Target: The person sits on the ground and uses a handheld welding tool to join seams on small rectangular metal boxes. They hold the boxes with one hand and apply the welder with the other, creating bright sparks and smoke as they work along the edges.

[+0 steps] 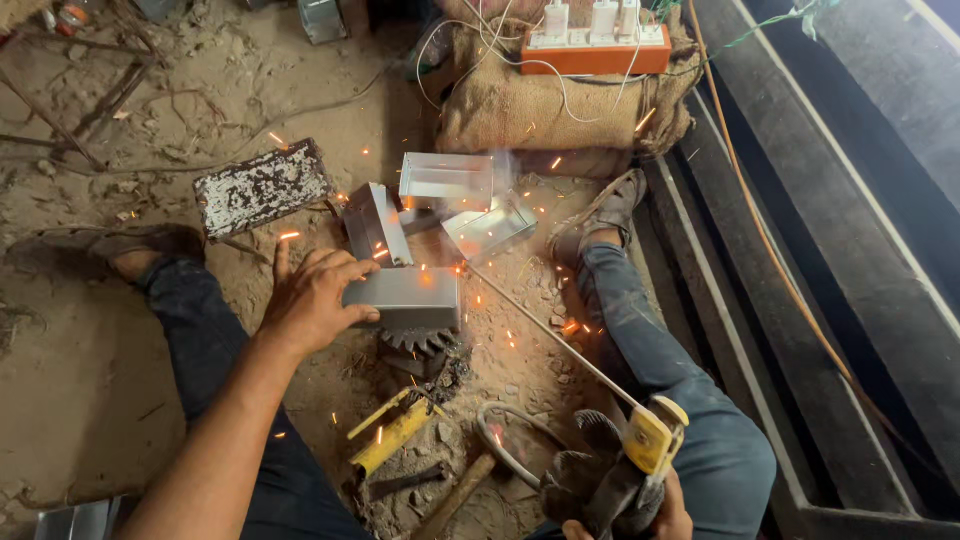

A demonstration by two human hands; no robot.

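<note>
My left hand (312, 298) presses flat on a grey metal box section (405, 297) that lies on the dirt floor between my legs. My right hand (655, 510) grips a yellow welding electrode holder (650, 440), low at the right. Its long thin rod (550, 330) runs up-left to the box's right end, where orange sparks fly. Three more metal box pieces (447, 180) lie just beyond, one upright, two tilted. A toothed gear (418, 341) sits under the near edge of the held box.
A rusty flaking plate (262, 187) lies to the left. A yellow angle piece (393, 432), a wooden-handled hammer (455, 497) and a cable loop (500, 440) lie near me. Burlap sacks (540, 105) with an orange power strip (596, 48) stand behind. Dark steel channels (800, 250) run along the right.
</note>
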